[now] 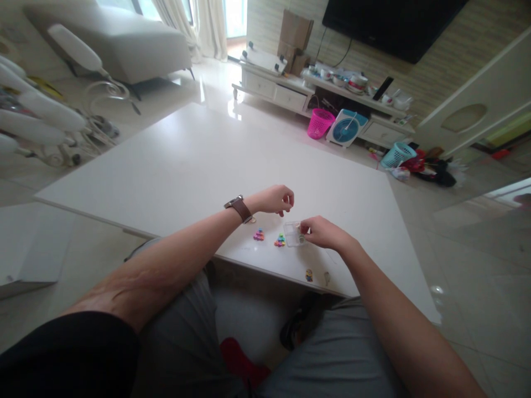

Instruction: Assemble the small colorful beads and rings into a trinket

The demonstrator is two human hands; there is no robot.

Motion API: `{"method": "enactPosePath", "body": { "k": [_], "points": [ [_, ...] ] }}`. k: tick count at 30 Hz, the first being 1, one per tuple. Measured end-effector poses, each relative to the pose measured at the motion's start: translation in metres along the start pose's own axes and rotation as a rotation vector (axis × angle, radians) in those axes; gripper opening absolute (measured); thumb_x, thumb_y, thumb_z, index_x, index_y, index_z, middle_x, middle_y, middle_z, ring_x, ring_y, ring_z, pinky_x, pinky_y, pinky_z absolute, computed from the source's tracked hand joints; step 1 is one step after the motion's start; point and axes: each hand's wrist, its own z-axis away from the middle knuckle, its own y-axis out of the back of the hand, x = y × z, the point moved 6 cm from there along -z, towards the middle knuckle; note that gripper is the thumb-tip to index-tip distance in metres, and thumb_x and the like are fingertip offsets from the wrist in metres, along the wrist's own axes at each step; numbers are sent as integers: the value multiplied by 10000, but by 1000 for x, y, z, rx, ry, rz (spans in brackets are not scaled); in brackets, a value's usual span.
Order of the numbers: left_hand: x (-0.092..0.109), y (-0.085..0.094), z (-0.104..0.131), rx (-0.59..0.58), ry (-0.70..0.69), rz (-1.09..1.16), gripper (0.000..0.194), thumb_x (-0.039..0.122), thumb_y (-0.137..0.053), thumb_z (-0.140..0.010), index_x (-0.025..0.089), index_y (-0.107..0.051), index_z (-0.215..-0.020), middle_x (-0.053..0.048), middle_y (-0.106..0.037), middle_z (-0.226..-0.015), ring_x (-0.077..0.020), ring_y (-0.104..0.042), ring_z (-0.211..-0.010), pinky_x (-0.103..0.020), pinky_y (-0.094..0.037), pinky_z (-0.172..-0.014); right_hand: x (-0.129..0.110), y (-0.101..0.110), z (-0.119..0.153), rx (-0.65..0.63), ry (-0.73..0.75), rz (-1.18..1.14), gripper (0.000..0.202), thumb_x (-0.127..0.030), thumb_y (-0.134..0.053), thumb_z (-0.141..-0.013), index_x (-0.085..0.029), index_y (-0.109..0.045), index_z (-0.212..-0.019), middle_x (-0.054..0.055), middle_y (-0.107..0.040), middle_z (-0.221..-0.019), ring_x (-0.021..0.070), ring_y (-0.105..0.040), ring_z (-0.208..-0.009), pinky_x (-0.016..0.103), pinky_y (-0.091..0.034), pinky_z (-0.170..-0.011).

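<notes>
My left hand point(280, 199), with a brown-strapped watch point(239, 208) on its wrist, hovers above the table with fingers curled; whatever they may hold is too small to see. The fingers of my right hand point(321, 231) are pinched together at the right side of a clear compartment box point(292, 236), and what they grip is hidden. Small items show inside the box near the fingertips. Left of it lie two colourful triangular pieces point(280, 240) point(259, 235). A yellow and blue figure point(309, 275) and a small metallic item point(327, 278) lie near the front edge.
The white table point(207, 149) stretches away ahead, its front edge close to my legs. Small rings point(252, 220) lie beside the watch. Beyond the table stand a pink basket point(319, 123), a blue fan point(346, 128) and a low white cabinet point(290, 98).
</notes>
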Motion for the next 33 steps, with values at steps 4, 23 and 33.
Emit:
{"method": "enactPosePath", "body": {
  "k": [4, 23, 33],
  "points": [
    [2, 1, 1, 5, 0, -10, 82, 140, -613, -753, 140, -645, -829, -54, -739, -806, -131, -700, -598, -192, -483, -528, -1, -1, 0, -15, 30, -12, 180, -76, -562, -727, -154, -709, -795, 49, -706, -800, 140, -574, -706, 219, -371, -638],
    [1, 3, 1, 5, -3, -24, 92, 143, -608, -753, 141, -647, -835, -57, -742, -818, -131, -701, -602, -192, -484, -529, -2, 7, 2, 32, 0, -10, 188, -84, -515, -766, -158, -687, -774, 52, -697, -786, 143, -573, -711, 220, -361, -634],
    [6, 6, 4, 11, -6, -40, 83, 144, -601, -747, 143, -643, -819, -51, -739, -807, -130, -698, -598, -199, -487, -540, -4, 10, 2, 75, 6, -10, 195, -114, -515, -793, -163, -703, -806, 53, -698, -788, 144, -565, -710, 224, -366, -649]
  ]
}}
